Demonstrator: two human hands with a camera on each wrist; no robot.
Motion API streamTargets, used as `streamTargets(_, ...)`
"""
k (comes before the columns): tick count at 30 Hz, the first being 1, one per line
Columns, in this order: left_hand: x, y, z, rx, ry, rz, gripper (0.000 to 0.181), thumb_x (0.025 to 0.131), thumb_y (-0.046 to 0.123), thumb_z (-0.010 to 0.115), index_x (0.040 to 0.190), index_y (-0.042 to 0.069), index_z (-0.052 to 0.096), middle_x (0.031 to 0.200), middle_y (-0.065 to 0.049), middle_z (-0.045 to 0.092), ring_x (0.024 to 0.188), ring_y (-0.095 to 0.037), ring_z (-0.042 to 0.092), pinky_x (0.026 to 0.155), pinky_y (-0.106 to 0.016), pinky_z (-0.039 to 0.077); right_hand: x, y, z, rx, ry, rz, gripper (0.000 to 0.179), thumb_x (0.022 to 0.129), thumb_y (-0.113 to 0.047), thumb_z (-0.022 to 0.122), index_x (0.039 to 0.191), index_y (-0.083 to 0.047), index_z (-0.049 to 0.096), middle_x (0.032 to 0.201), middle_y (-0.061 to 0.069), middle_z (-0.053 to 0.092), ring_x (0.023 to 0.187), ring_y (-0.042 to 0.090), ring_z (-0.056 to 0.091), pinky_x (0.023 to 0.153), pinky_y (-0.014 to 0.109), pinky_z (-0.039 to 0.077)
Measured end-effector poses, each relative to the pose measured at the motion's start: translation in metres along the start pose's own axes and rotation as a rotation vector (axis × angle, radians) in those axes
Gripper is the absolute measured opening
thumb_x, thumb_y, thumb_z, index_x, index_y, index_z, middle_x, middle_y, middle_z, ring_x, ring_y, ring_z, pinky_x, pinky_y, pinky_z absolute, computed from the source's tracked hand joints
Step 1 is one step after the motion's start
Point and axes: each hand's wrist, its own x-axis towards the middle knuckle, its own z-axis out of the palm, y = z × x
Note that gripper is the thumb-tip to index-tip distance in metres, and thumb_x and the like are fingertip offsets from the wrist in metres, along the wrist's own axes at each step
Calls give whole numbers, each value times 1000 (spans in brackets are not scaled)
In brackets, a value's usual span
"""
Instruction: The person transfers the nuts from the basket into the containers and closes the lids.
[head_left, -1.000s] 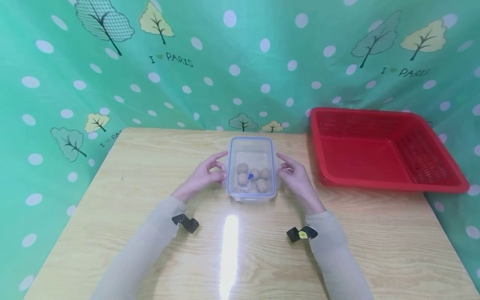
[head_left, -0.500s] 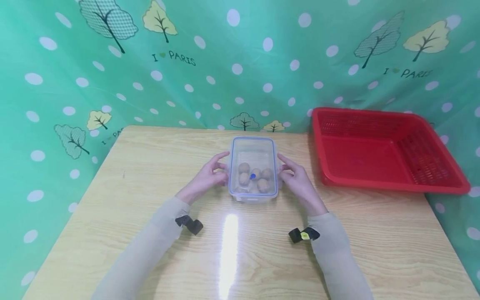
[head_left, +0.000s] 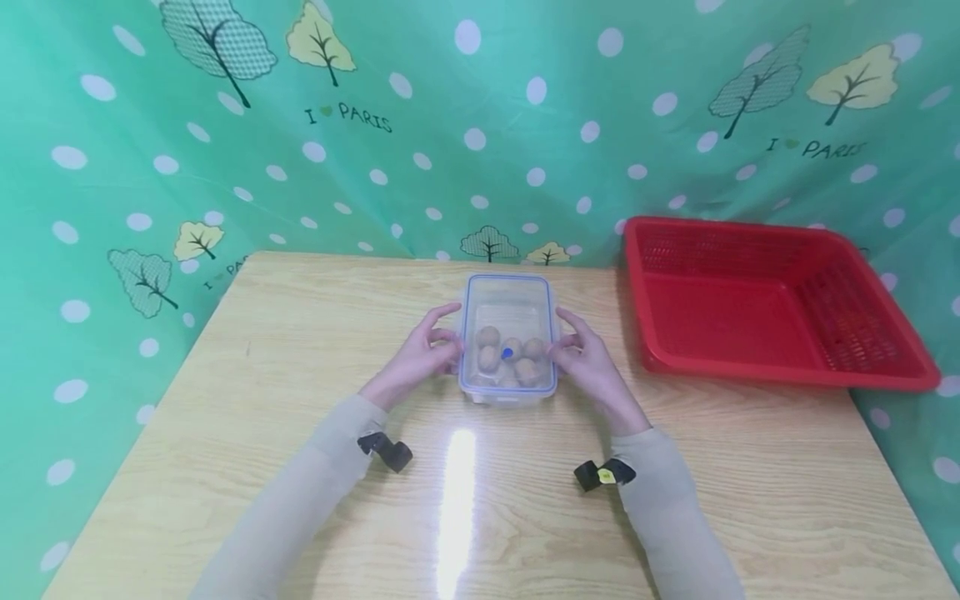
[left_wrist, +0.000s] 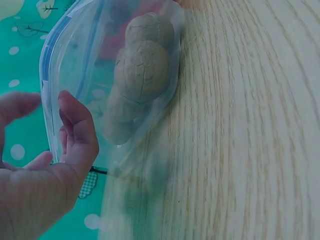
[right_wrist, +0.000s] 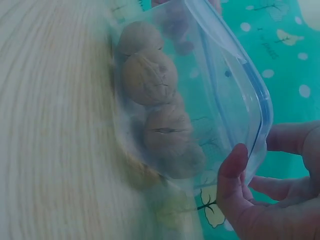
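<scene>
A clear plastic food container [head_left: 508, 302] with a blue-lined lid sits at the back middle of the table. Through its walls show several round, brown, cracked things [head_left: 489, 359] that look like walnuts, gathered in the near half. A small blue plug [head_left: 507, 353] marks the lid. On the left side, my left hand [head_left: 420, 348] pinches the lid's side flap, thumb at the lid edge. Opposite it, my right hand [head_left: 591, 363] does the same with curled fingers. The right wrist view shows its thumb [right_wrist: 232, 172] against the clear flap [right_wrist: 256, 162].
At the back right stands a red plastic basket [head_left: 720, 312] with perforated walls. The wooden table [head_left: 337, 517] carries a bright light reflection in front of the container. Behind the table hangs a green dotted cloth [head_left: 420, 75].
Both thumbs have moved inward from the outstretched side flaps to the lid's edges. The container stays in place; the whole view shifted slightly.
</scene>
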Motion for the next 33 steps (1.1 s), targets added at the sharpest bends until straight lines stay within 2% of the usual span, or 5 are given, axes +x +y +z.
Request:
streamTargets(7, -2, 2, 5, 13, -1, 12, 72, 87, -6, 58, 149, 16, 29, 108, -18, 51, 85, -25, 60, 77, -40, 55, -1, 5, 0, 175, 10, 21, 67, 91, 0, 60, 151, -12, 32, 95, 15, 62, 78, 14, 60, 67, 24, 50)
streamTargets(11, -2, 3, 8, 16, 16, 5, 73, 87, -7, 58, 150, 17, 30, 108, -18, 50, 84, -24, 60, 77, -40, 55, -1, 5, -1, 160, 26, 21, 68, 89, -1, 61, 150, -12, 34, 96, 19, 62, 74, 13, 58, 66, 23, 49)
streamTargets(18, 0, 1, 8, 68, 7, 38, 76, 87, -6, 58, 154, 12, 26, 107, -18, 47, 79, -21, 60, 74, -39, 56, -3, 1, -8, -124, 26, -31, 65, 90, -13, 64, 149, -10, 38, 141, 19, 32, 117, 31, 45, 90, 41, 45)
streamTargets(23, 0, 0, 8, 75, -17, 37, 77, 88, -6, 58, 154, 12, 22, 107, -15, 45, 79, -19, 61, 73, -39, 57, -2, -4, -11, -335, 36, -104, 60, 90, -17, 66, 144, -5, 44, 137, 19, 44, 125, 35, 40, 101, 53, 34)
streamTargets(33, 0, -4, 6, -16, -52, 38, 79, 90, -4, 58, 156, 17, 19, 103, -7, 42, 70, -11, 58, 74, -38, 56, -2, -3, -2, -26, 34, -4, 54, 91, -9, 63, 142, -1, 46, 136, 20, 52, 120, 33, 53, 102, 42, 40)
